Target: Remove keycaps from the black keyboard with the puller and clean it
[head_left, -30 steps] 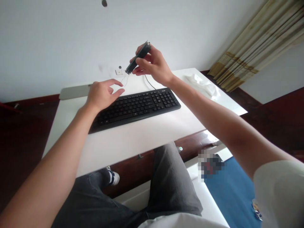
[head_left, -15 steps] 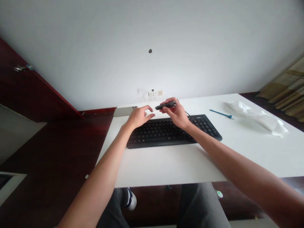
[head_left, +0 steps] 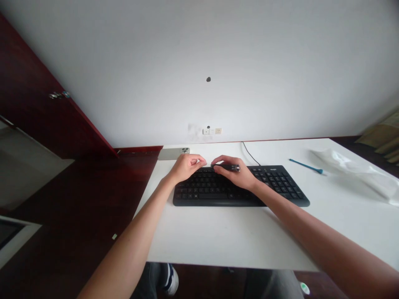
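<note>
My right hand is closed around a short black pen-shaped tool with a shiny end, held roughly level over the upper edge of the black keyboard. Thumb and fingertips of my left hand are pinched together just left of the tool's pale, thin tip. What lies between those fingertips is too small to make out. Both hands cover part of the keyboard's upper rows.
A light-coloured phone lies face down at the back left of the white table. To the right are a thin blue stick and a crumpled clear plastic bag. The keyboard's cable runs toward the wall.
My left fingers, apart before, have closed into a pinch. The black tool has tipped from slanting up to the right to nearly level. The whole view has shifted slightly.
</note>
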Available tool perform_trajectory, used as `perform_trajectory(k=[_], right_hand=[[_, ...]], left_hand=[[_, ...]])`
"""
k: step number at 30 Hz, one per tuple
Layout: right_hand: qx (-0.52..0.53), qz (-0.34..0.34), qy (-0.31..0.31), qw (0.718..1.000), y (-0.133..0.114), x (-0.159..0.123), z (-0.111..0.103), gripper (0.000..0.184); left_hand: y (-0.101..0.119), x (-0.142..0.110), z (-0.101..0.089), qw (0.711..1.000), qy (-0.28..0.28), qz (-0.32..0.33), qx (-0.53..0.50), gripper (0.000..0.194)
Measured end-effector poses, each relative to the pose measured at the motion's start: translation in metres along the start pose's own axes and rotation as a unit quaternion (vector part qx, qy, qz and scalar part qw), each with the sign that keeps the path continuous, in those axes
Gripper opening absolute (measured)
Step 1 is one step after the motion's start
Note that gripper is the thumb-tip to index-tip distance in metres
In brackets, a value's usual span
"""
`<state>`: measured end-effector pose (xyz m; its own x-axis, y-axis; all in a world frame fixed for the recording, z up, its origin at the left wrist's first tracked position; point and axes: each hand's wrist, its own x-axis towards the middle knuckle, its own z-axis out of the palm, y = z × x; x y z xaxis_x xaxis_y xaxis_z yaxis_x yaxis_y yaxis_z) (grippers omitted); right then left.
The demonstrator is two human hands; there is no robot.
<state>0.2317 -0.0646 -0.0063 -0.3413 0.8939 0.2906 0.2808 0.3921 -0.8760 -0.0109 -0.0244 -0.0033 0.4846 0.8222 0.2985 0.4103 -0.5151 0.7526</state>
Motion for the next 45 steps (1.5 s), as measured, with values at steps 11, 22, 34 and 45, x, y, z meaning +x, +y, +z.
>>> perform_trajectory(k=[11, 22, 34, 45], right_hand=[[0.239, 0.091, -0.018, 0.967, 0.000, 0.006, -0.002, 0.028], [0.037, 0.006, 0.021, 0.999, 0.008, 0.007, -0.009, 0.021], [-0.172, -0.094, 0.062, 0.979, -0.003, 0.004, -0.040, 0.025], [-0.187, -0.122, 0.027, 0.974, 0.002, 0.005, -0.048, 0.019]], left_hand=[[-0.005, 0.002, 0.002, 0.999, 0.044, -0.008, 0.030, 0.037], [-0.006, -0.002, -0.001, 0.988, -0.044, -0.027, 0.146, 0.036], [-0.012, -0.007, -0.027, 0.962, -0.106, -0.141, 0.208, 0.050], [-0.005, -0.008, -0.035, 0.933, -0.115, -0.182, 0.289, 0.050]])
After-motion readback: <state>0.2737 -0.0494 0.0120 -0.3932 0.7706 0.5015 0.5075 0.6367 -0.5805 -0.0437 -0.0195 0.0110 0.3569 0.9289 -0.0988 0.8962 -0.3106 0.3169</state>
